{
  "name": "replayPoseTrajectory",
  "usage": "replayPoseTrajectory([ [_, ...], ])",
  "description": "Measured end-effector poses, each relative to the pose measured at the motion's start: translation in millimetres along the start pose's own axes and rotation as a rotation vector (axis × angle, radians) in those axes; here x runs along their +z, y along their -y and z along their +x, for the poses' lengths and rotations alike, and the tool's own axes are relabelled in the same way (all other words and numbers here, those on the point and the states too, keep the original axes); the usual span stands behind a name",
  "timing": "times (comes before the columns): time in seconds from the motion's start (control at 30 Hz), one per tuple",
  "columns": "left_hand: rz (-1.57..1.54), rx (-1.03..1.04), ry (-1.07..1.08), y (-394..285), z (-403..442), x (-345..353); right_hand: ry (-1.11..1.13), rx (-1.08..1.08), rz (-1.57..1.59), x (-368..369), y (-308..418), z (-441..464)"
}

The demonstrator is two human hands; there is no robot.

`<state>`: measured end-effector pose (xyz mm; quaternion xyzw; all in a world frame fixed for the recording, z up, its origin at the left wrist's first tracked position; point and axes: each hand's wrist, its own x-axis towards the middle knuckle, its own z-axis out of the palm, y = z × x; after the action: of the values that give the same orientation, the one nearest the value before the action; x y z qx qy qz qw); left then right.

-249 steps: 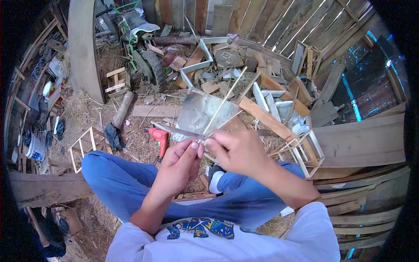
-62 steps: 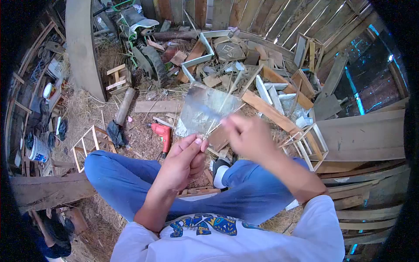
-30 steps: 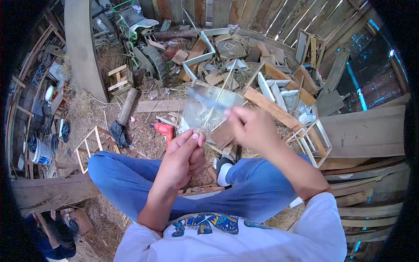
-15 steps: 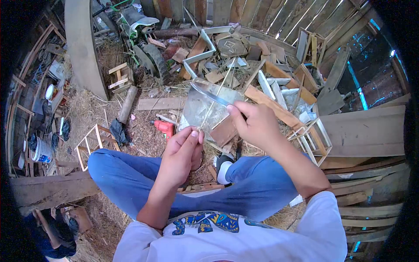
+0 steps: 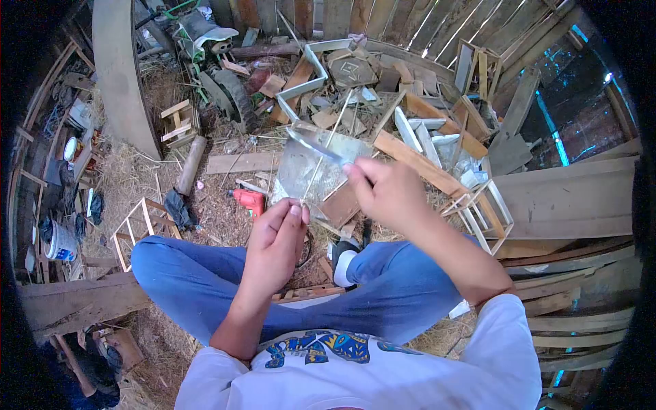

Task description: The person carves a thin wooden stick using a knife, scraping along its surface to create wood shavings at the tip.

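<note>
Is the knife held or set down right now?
Held: the right hand grips the knife, which sticks out from the fist toward the view's upper left.

This is a rough wooden shed used as a woodworking shop: light shows through gaps in the plank wall point(image 5: 383, 27), straw litters the floor point(image 5: 140, 179), and a red power drill point(image 5: 249, 199), an openwork wooden frame point(image 5: 145, 222) and heaped timber offcuts point(image 5: 352, 70) lie about.

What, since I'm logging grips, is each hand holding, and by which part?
Right hand: long silvery metal knife, handle end. Left hand: thin pale wooden stick, near end.
</note>
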<state>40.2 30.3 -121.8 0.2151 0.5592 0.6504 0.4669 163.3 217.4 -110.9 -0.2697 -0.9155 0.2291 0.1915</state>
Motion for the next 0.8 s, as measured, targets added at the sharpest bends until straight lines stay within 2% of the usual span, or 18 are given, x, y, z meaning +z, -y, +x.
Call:
replayPoseTrajectory([
  [0.13,0.079,0.051,-0.036,-4,3,4,0.068,-0.176,0.081,6,14,-17],
  [0.17,0.098,0.053,-0.056,-5,0,4,0.072,-0.169,0.090,6,11,-14],
  [0.23,0.118,0.072,-0.057,0,-2,4,0.025,-0.006,-0.014,0,0,0],
  [0.3,0.132,0.113,-0.053,1,1,6,0.085,0.007,0.001,6,9,-12],
  [0.37,0.106,0.130,-0.054,1,0,4,0.023,-0.204,0.021,14,11,-17],
  [0.4,0.112,0.122,-0.053,1,0,2,0.069,-0.095,0.021,14,3,-9],
  [0.5,0.119,0.070,-0.034,1,2,0,0.081,-0.015,-0.004,9,4,-9],
  [0.63,0.111,0.085,-0.041,2,3,0,0.072,-0.096,0.016,10,8,-8],
  [0.67,0.082,0.074,-0.046,1,3,1,0.073,0.069,0.051,3,8,-1],
  [0.7,0.082,0.074,-0.046,3,2,1,0.073,0.069,0.052,6,11,-7],
  [0.77,0.121,0.123,-0.053,7,3,4,0.116,-0.109,0.049,16,15,-21],
  [0.8,0.087,0.092,-0.041,6,1,2,-0.028,-0.212,0.145,23,18,-19],
])
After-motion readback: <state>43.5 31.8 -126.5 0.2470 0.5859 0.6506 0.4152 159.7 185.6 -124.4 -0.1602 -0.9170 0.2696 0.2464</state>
